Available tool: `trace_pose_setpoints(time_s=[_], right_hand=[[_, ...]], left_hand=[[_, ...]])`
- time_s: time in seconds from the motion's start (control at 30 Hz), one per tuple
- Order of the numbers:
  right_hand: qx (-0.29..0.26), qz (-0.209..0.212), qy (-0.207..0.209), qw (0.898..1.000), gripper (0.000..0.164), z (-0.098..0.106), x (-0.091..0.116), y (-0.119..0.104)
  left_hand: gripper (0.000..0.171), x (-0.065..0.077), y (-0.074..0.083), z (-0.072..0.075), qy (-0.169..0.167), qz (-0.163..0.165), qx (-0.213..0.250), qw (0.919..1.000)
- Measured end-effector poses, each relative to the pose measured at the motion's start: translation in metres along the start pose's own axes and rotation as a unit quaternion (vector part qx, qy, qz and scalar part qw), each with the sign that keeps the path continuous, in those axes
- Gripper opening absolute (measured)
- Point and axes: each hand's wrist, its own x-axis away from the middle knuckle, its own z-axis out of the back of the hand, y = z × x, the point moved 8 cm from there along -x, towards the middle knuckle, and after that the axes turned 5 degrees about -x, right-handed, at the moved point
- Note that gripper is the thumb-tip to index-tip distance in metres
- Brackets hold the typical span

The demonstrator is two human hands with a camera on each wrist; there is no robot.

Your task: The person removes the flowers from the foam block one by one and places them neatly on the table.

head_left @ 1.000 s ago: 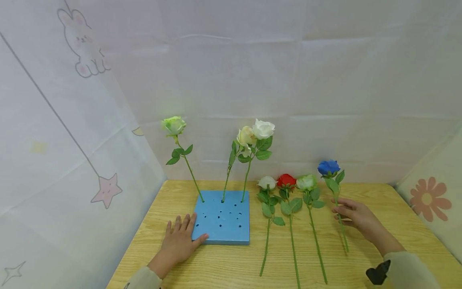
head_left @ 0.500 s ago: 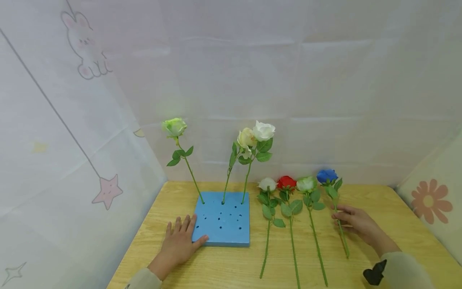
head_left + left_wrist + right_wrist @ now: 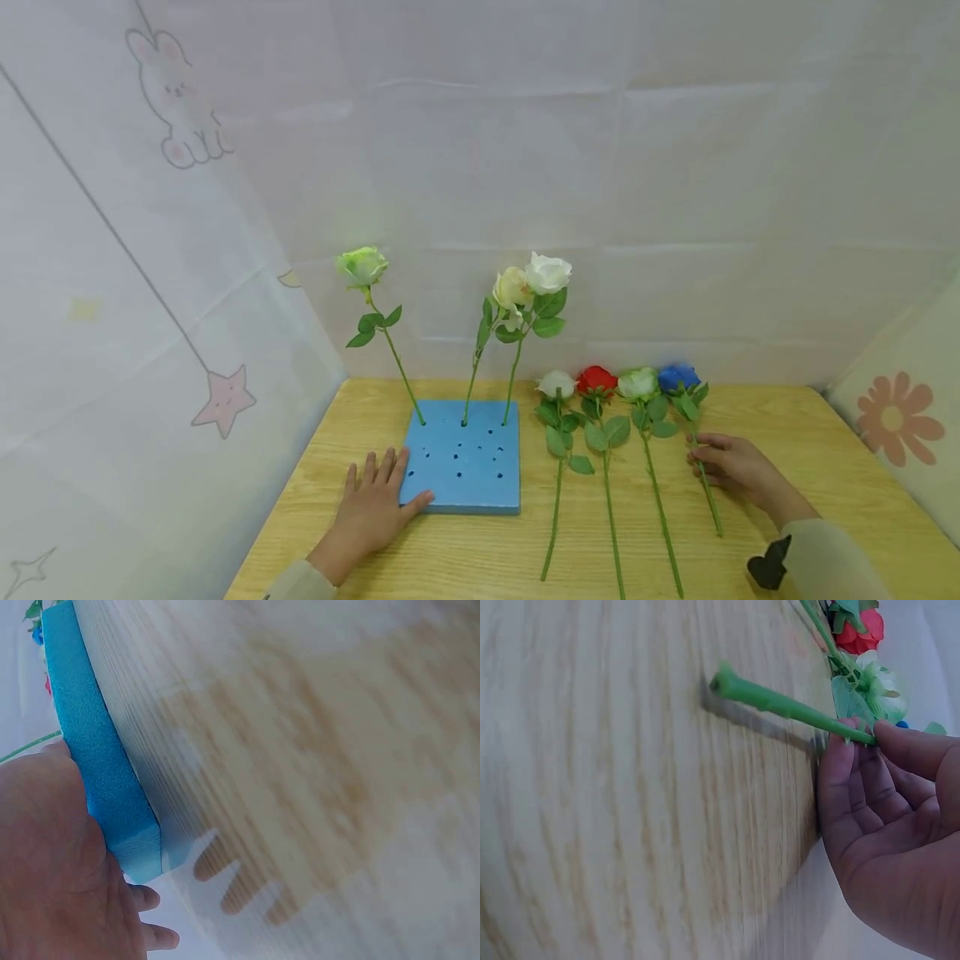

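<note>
In the head view my right hand [image 3: 738, 473] pinches the green stem of a blue rose [image 3: 678, 377] between thumb and fingers. The right wrist view shows the stem's cut end [image 3: 742, 690] just above the table, casting a shadow. My left hand [image 3: 372, 504] lies with spread fingers at the left front corner of a blue foam block [image 3: 472, 492], its thumb over the front edge. Three roses stand in the block's back holes: a pale green rose [image 3: 363, 267] at left, a cream rose [image 3: 512, 287] in the middle and a white rose [image 3: 548, 273] at right.
Left of the blue rose lie a green-white rose [image 3: 638, 383], a red rose [image 3: 597, 381] and a white rose [image 3: 557, 384], stems toward me. Several small holes dot the block. A printed cloth [image 3: 480, 167] hangs behind the wooden table [image 3: 465, 558].
The blue rose has come down and slightly left, its head now beside the green-white rose. My right hand has lowered and shifted left with it. The left hand stays put.
</note>
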Motion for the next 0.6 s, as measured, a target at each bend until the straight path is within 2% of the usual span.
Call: trace_pose_setpoints(time_s=[0.23, 0.47, 0.6], right_hand=[[0.061, -0.007, 0.025, 0.998, 0.063, 0.002, -0.007, -0.003], [0.112, -0.019, 0.052, 0.992, 0.064, 0.002, -0.008, -0.010], [0.121, -0.019, 0.060, 0.991, 0.063, 0.002, -0.007, -0.012]], left_hand=[[0.104, 0.000, 0.000, -0.001, -0.003, 0.003, 0.002, 1.0000], [0.101, -0.001, 0.001, 0.000, 0.002, -0.001, -0.001, 1.0000], [0.103, 0.000, 0.001, 0.000, 0.005, -0.002, -0.003, 1.0000]])
